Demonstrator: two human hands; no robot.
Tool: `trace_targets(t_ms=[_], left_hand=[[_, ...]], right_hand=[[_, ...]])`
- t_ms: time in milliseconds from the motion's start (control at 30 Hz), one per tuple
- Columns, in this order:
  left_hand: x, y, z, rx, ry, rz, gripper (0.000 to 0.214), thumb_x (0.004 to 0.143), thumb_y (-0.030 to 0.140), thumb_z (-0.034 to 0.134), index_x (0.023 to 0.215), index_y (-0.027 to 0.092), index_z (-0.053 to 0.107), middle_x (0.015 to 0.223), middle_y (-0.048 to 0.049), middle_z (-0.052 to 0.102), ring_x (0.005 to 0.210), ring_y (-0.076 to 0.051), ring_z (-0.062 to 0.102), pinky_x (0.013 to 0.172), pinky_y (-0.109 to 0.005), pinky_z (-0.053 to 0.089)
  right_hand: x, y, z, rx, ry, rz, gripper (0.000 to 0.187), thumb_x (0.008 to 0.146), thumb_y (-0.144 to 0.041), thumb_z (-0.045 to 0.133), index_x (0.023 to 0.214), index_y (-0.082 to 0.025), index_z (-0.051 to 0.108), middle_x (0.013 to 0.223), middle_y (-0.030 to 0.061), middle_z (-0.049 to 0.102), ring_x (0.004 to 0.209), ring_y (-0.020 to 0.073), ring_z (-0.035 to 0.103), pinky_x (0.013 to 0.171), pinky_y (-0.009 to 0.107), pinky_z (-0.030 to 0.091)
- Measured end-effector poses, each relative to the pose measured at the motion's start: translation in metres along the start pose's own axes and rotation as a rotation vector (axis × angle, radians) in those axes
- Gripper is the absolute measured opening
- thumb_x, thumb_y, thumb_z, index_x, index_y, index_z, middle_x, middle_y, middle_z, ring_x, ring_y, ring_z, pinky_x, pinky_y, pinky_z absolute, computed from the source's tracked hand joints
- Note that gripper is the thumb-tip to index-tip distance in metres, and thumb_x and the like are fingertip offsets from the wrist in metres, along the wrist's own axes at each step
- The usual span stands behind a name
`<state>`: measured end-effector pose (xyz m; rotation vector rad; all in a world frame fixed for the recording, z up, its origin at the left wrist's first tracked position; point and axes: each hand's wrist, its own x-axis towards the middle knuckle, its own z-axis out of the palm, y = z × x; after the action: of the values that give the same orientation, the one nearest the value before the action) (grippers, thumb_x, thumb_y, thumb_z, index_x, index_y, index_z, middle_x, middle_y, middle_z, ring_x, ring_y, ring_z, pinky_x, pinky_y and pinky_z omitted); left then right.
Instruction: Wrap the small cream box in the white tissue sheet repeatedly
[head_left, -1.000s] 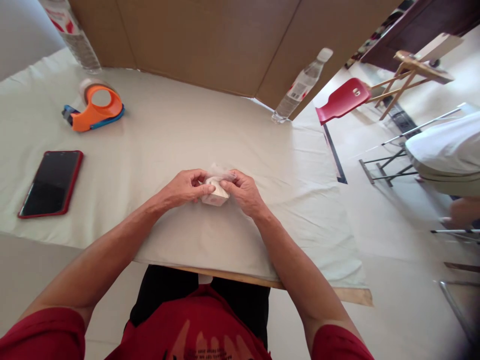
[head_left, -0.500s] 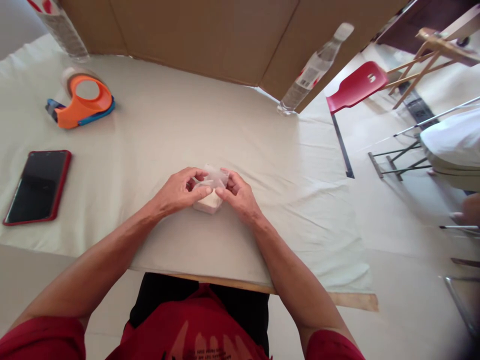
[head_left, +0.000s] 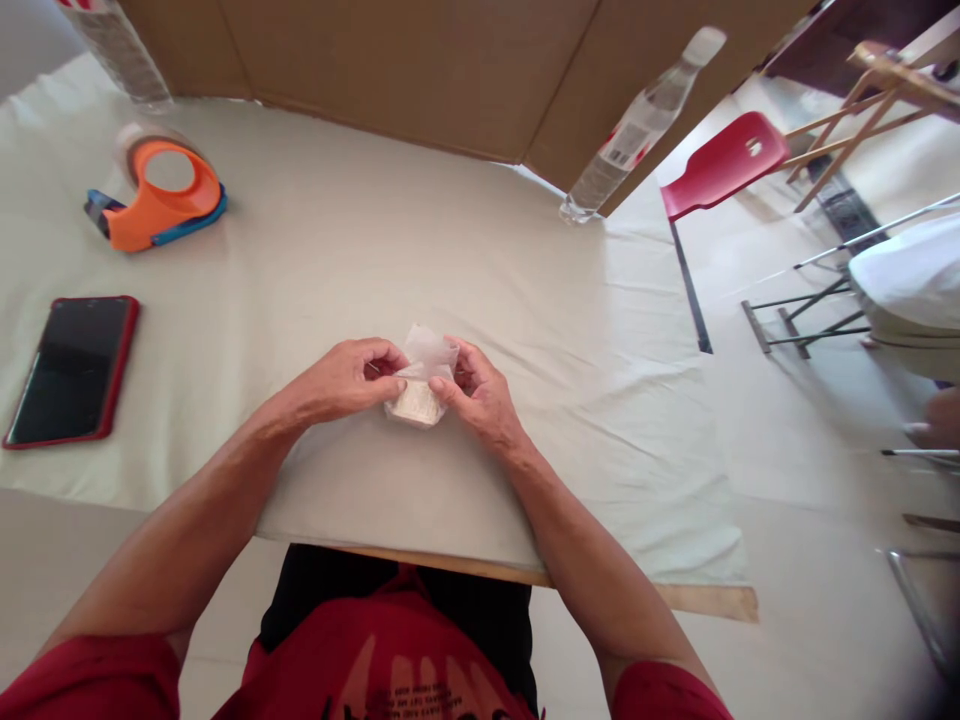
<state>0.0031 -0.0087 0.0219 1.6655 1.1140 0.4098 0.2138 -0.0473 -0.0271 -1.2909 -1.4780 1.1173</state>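
Near the worktop's (head_left: 360, 250) front edge, a small pale block (head_left: 417, 403) in translucent film (head_left: 430, 347) is being held between the left hand (head_left: 356, 378) and the right hand (head_left: 481, 395), both thumbs being laid on top, other fingers being curled behind; toward the far edge, two clear bottles (head_left: 636, 125) are being supported, their contents too faint to be told

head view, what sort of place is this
Probably an indoor room with a makeshift work spot, though I can't tell whose: a cloth-covered table, upright cardboard along its far side, and a red chair on the floor beyond.
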Motion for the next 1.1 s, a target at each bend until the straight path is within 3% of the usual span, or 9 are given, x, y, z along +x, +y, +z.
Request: trace_targets(t_ms=[100, 200, 300, 400, 600, 733, 867, 1000, 1100], left_hand=[[-0.001, -0.002, 0.000, 0.006, 0.036, 0.023, 0.027, 0.078, 0.041, 0.058, 0.080, 0.016, 0.069, 0.074, -0.0016, 0.064, 0.068, -0.015, 0.056, 0.060, -0.026, 0.041], [-0.001, -0.002, 0.004, 0.006, 0.066, 0.081, 0.027, 0.078, 0.040, 0.058, 0.076, 0.016, 0.069, 0.077, -0.0020, 0.064, 0.067, -0.013, 0.054, 0.058, -0.025, 0.040], [-0.001, -0.002, 0.006, 0.030, 0.092, 0.128, 0.026, 0.078, 0.039, 0.057, 0.075, 0.017, 0.071, 0.080, -0.0027, 0.066, 0.066, -0.013, 0.055, 0.058, -0.024, 0.040], [0.001, -0.005, 0.009, 0.050, 0.110, 0.164, 0.027, 0.080, 0.038, 0.056, 0.076, 0.017, 0.073, 0.081, -0.0032, 0.067, 0.068, -0.014, 0.057, 0.058, -0.024, 0.041], [0.004, -0.010, 0.015, 0.051, 0.066, 0.248, 0.028, 0.083, 0.035, 0.053, 0.080, 0.016, 0.074, 0.086, -0.0048, 0.070, 0.073, -0.015, 0.060, 0.063, -0.025, 0.044], [0.003, -0.009, 0.015, 0.098, 0.029, 0.306, 0.025, 0.083, 0.031, 0.052, 0.082, 0.017, 0.073, 0.086, -0.0040, 0.069, 0.074, -0.015, 0.060, 0.065, -0.025, 0.044], [0.002, -0.008, 0.016, 0.124, 0.017, 0.348, 0.026, 0.082, 0.029, 0.051, 0.083, 0.018, 0.075, 0.084, -0.0035, 0.067, 0.073, -0.014, 0.060, 0.066, -0.026, 0.043], [0.001, -0.007, 0.018, 0.096, 0.062, 0.245, 0.022, 0.080, 0.030, 0.054, 0.085, 0.018, 0.072, 0.081, -0.0034, 0.067, 0.073, -0.016, 0.060, 0.066, -0.027, 0.044], [-0.002, -0.005, 0.014, 0.081, 0.034, 0.147, 0.036, 0.075, 0.032, 0.060, 0.107, 0.018, 0.068, 0.080, -0.0028, 0.066, 0.069, -0.016, 0.059, 0.062, -0.028, 0.045]], right_hand=[[-0.005, -0.018, -0.013, -0.174, 0.141, -0.074, 0.062, 0.077, -0.055, 0.071, 0.127, -0.022, 0.054, 0.118, 0.0099, 0.067, 0.098, 0.0225, 0.064, 0.079, 0.036, 0.053], [-0.016, -0.038, -0.025, -0.327, 0.253, -0.061, 0.042, 0.079, -0.052, 0.071, 0.108, -0.022, 0.061, 0.099, 0.0056, 0.069, 0.082, 0.0185, 0.062, 0.072, 0.033, 0.049], [-0.028, -0.047, -0.024, -0.419, 0.142, 0.002, 0.029, 0.083, -0.050, 0.068, 0.090, -0.021, 0.064, 0.084, 0.0040, 0.069, 0.072, 0.0171, 0.059, 0.067, 0.032, 0.047], [-0.037, -0.044, -0.011, -0.481, 0.018, -0.021, 0.026, 0.087, -0.044, 0.064, 0.098, -0.021, 0.067, 0.092, 0.0068, 0.071, 0.078, 0.0195, 0.061, 0.072, 0.034, 0.048], [-0.036, -0.032, 0.006, -0.502, 0.027, -0.062, 0.033, 0.099, -0.040, 0.042, 0.101, -0.021, 0.069, 0.097, 0.0092, 0.070, 0.091, 0.0233, 0.063, 0.084, 0.036, 0.047], [-0.032, -0.030, 0.006, -0.386, 0.062, -0.002, 0.032, 0.099, -0.041, 0.045, 0.093, -0.021, 0.069, 0.088, 0.0061, 0.069, 0.083, 0.0209, 0.063, 0.078, 0.033, 0.047], [-0.033, -0.033, 0.011, -0.485, -0.008, -0.109, 0.031, 0.098, -0.044, 0.046, 0.097, -0.021, 0.067, 0.098, 0.0082, 0.068, 0.093, 0.0222, 0.062, 0.085, 0.034, 0.047], [-0.035, -0.037, 0.016, -0.756, -0.110, -0.158, 0.047, 0.081, -0.054, 0.069, 0.111, -0.018, 0.063, 0.107, 0.0129, 0.067, 0.100, 0.0299, 0.059, 0.087, 0.043, 0.045], [-0.031, -0.038, 0.013, -0.857, -0.157, -0.144, 0.045, 0.078, -0.046, 0.073, 0.111, -0.017, 0.064, 0.109, 0.0132, 0.067, 0.099, 0.0305, 0.058, 0.086, 0.044, 0.043]])
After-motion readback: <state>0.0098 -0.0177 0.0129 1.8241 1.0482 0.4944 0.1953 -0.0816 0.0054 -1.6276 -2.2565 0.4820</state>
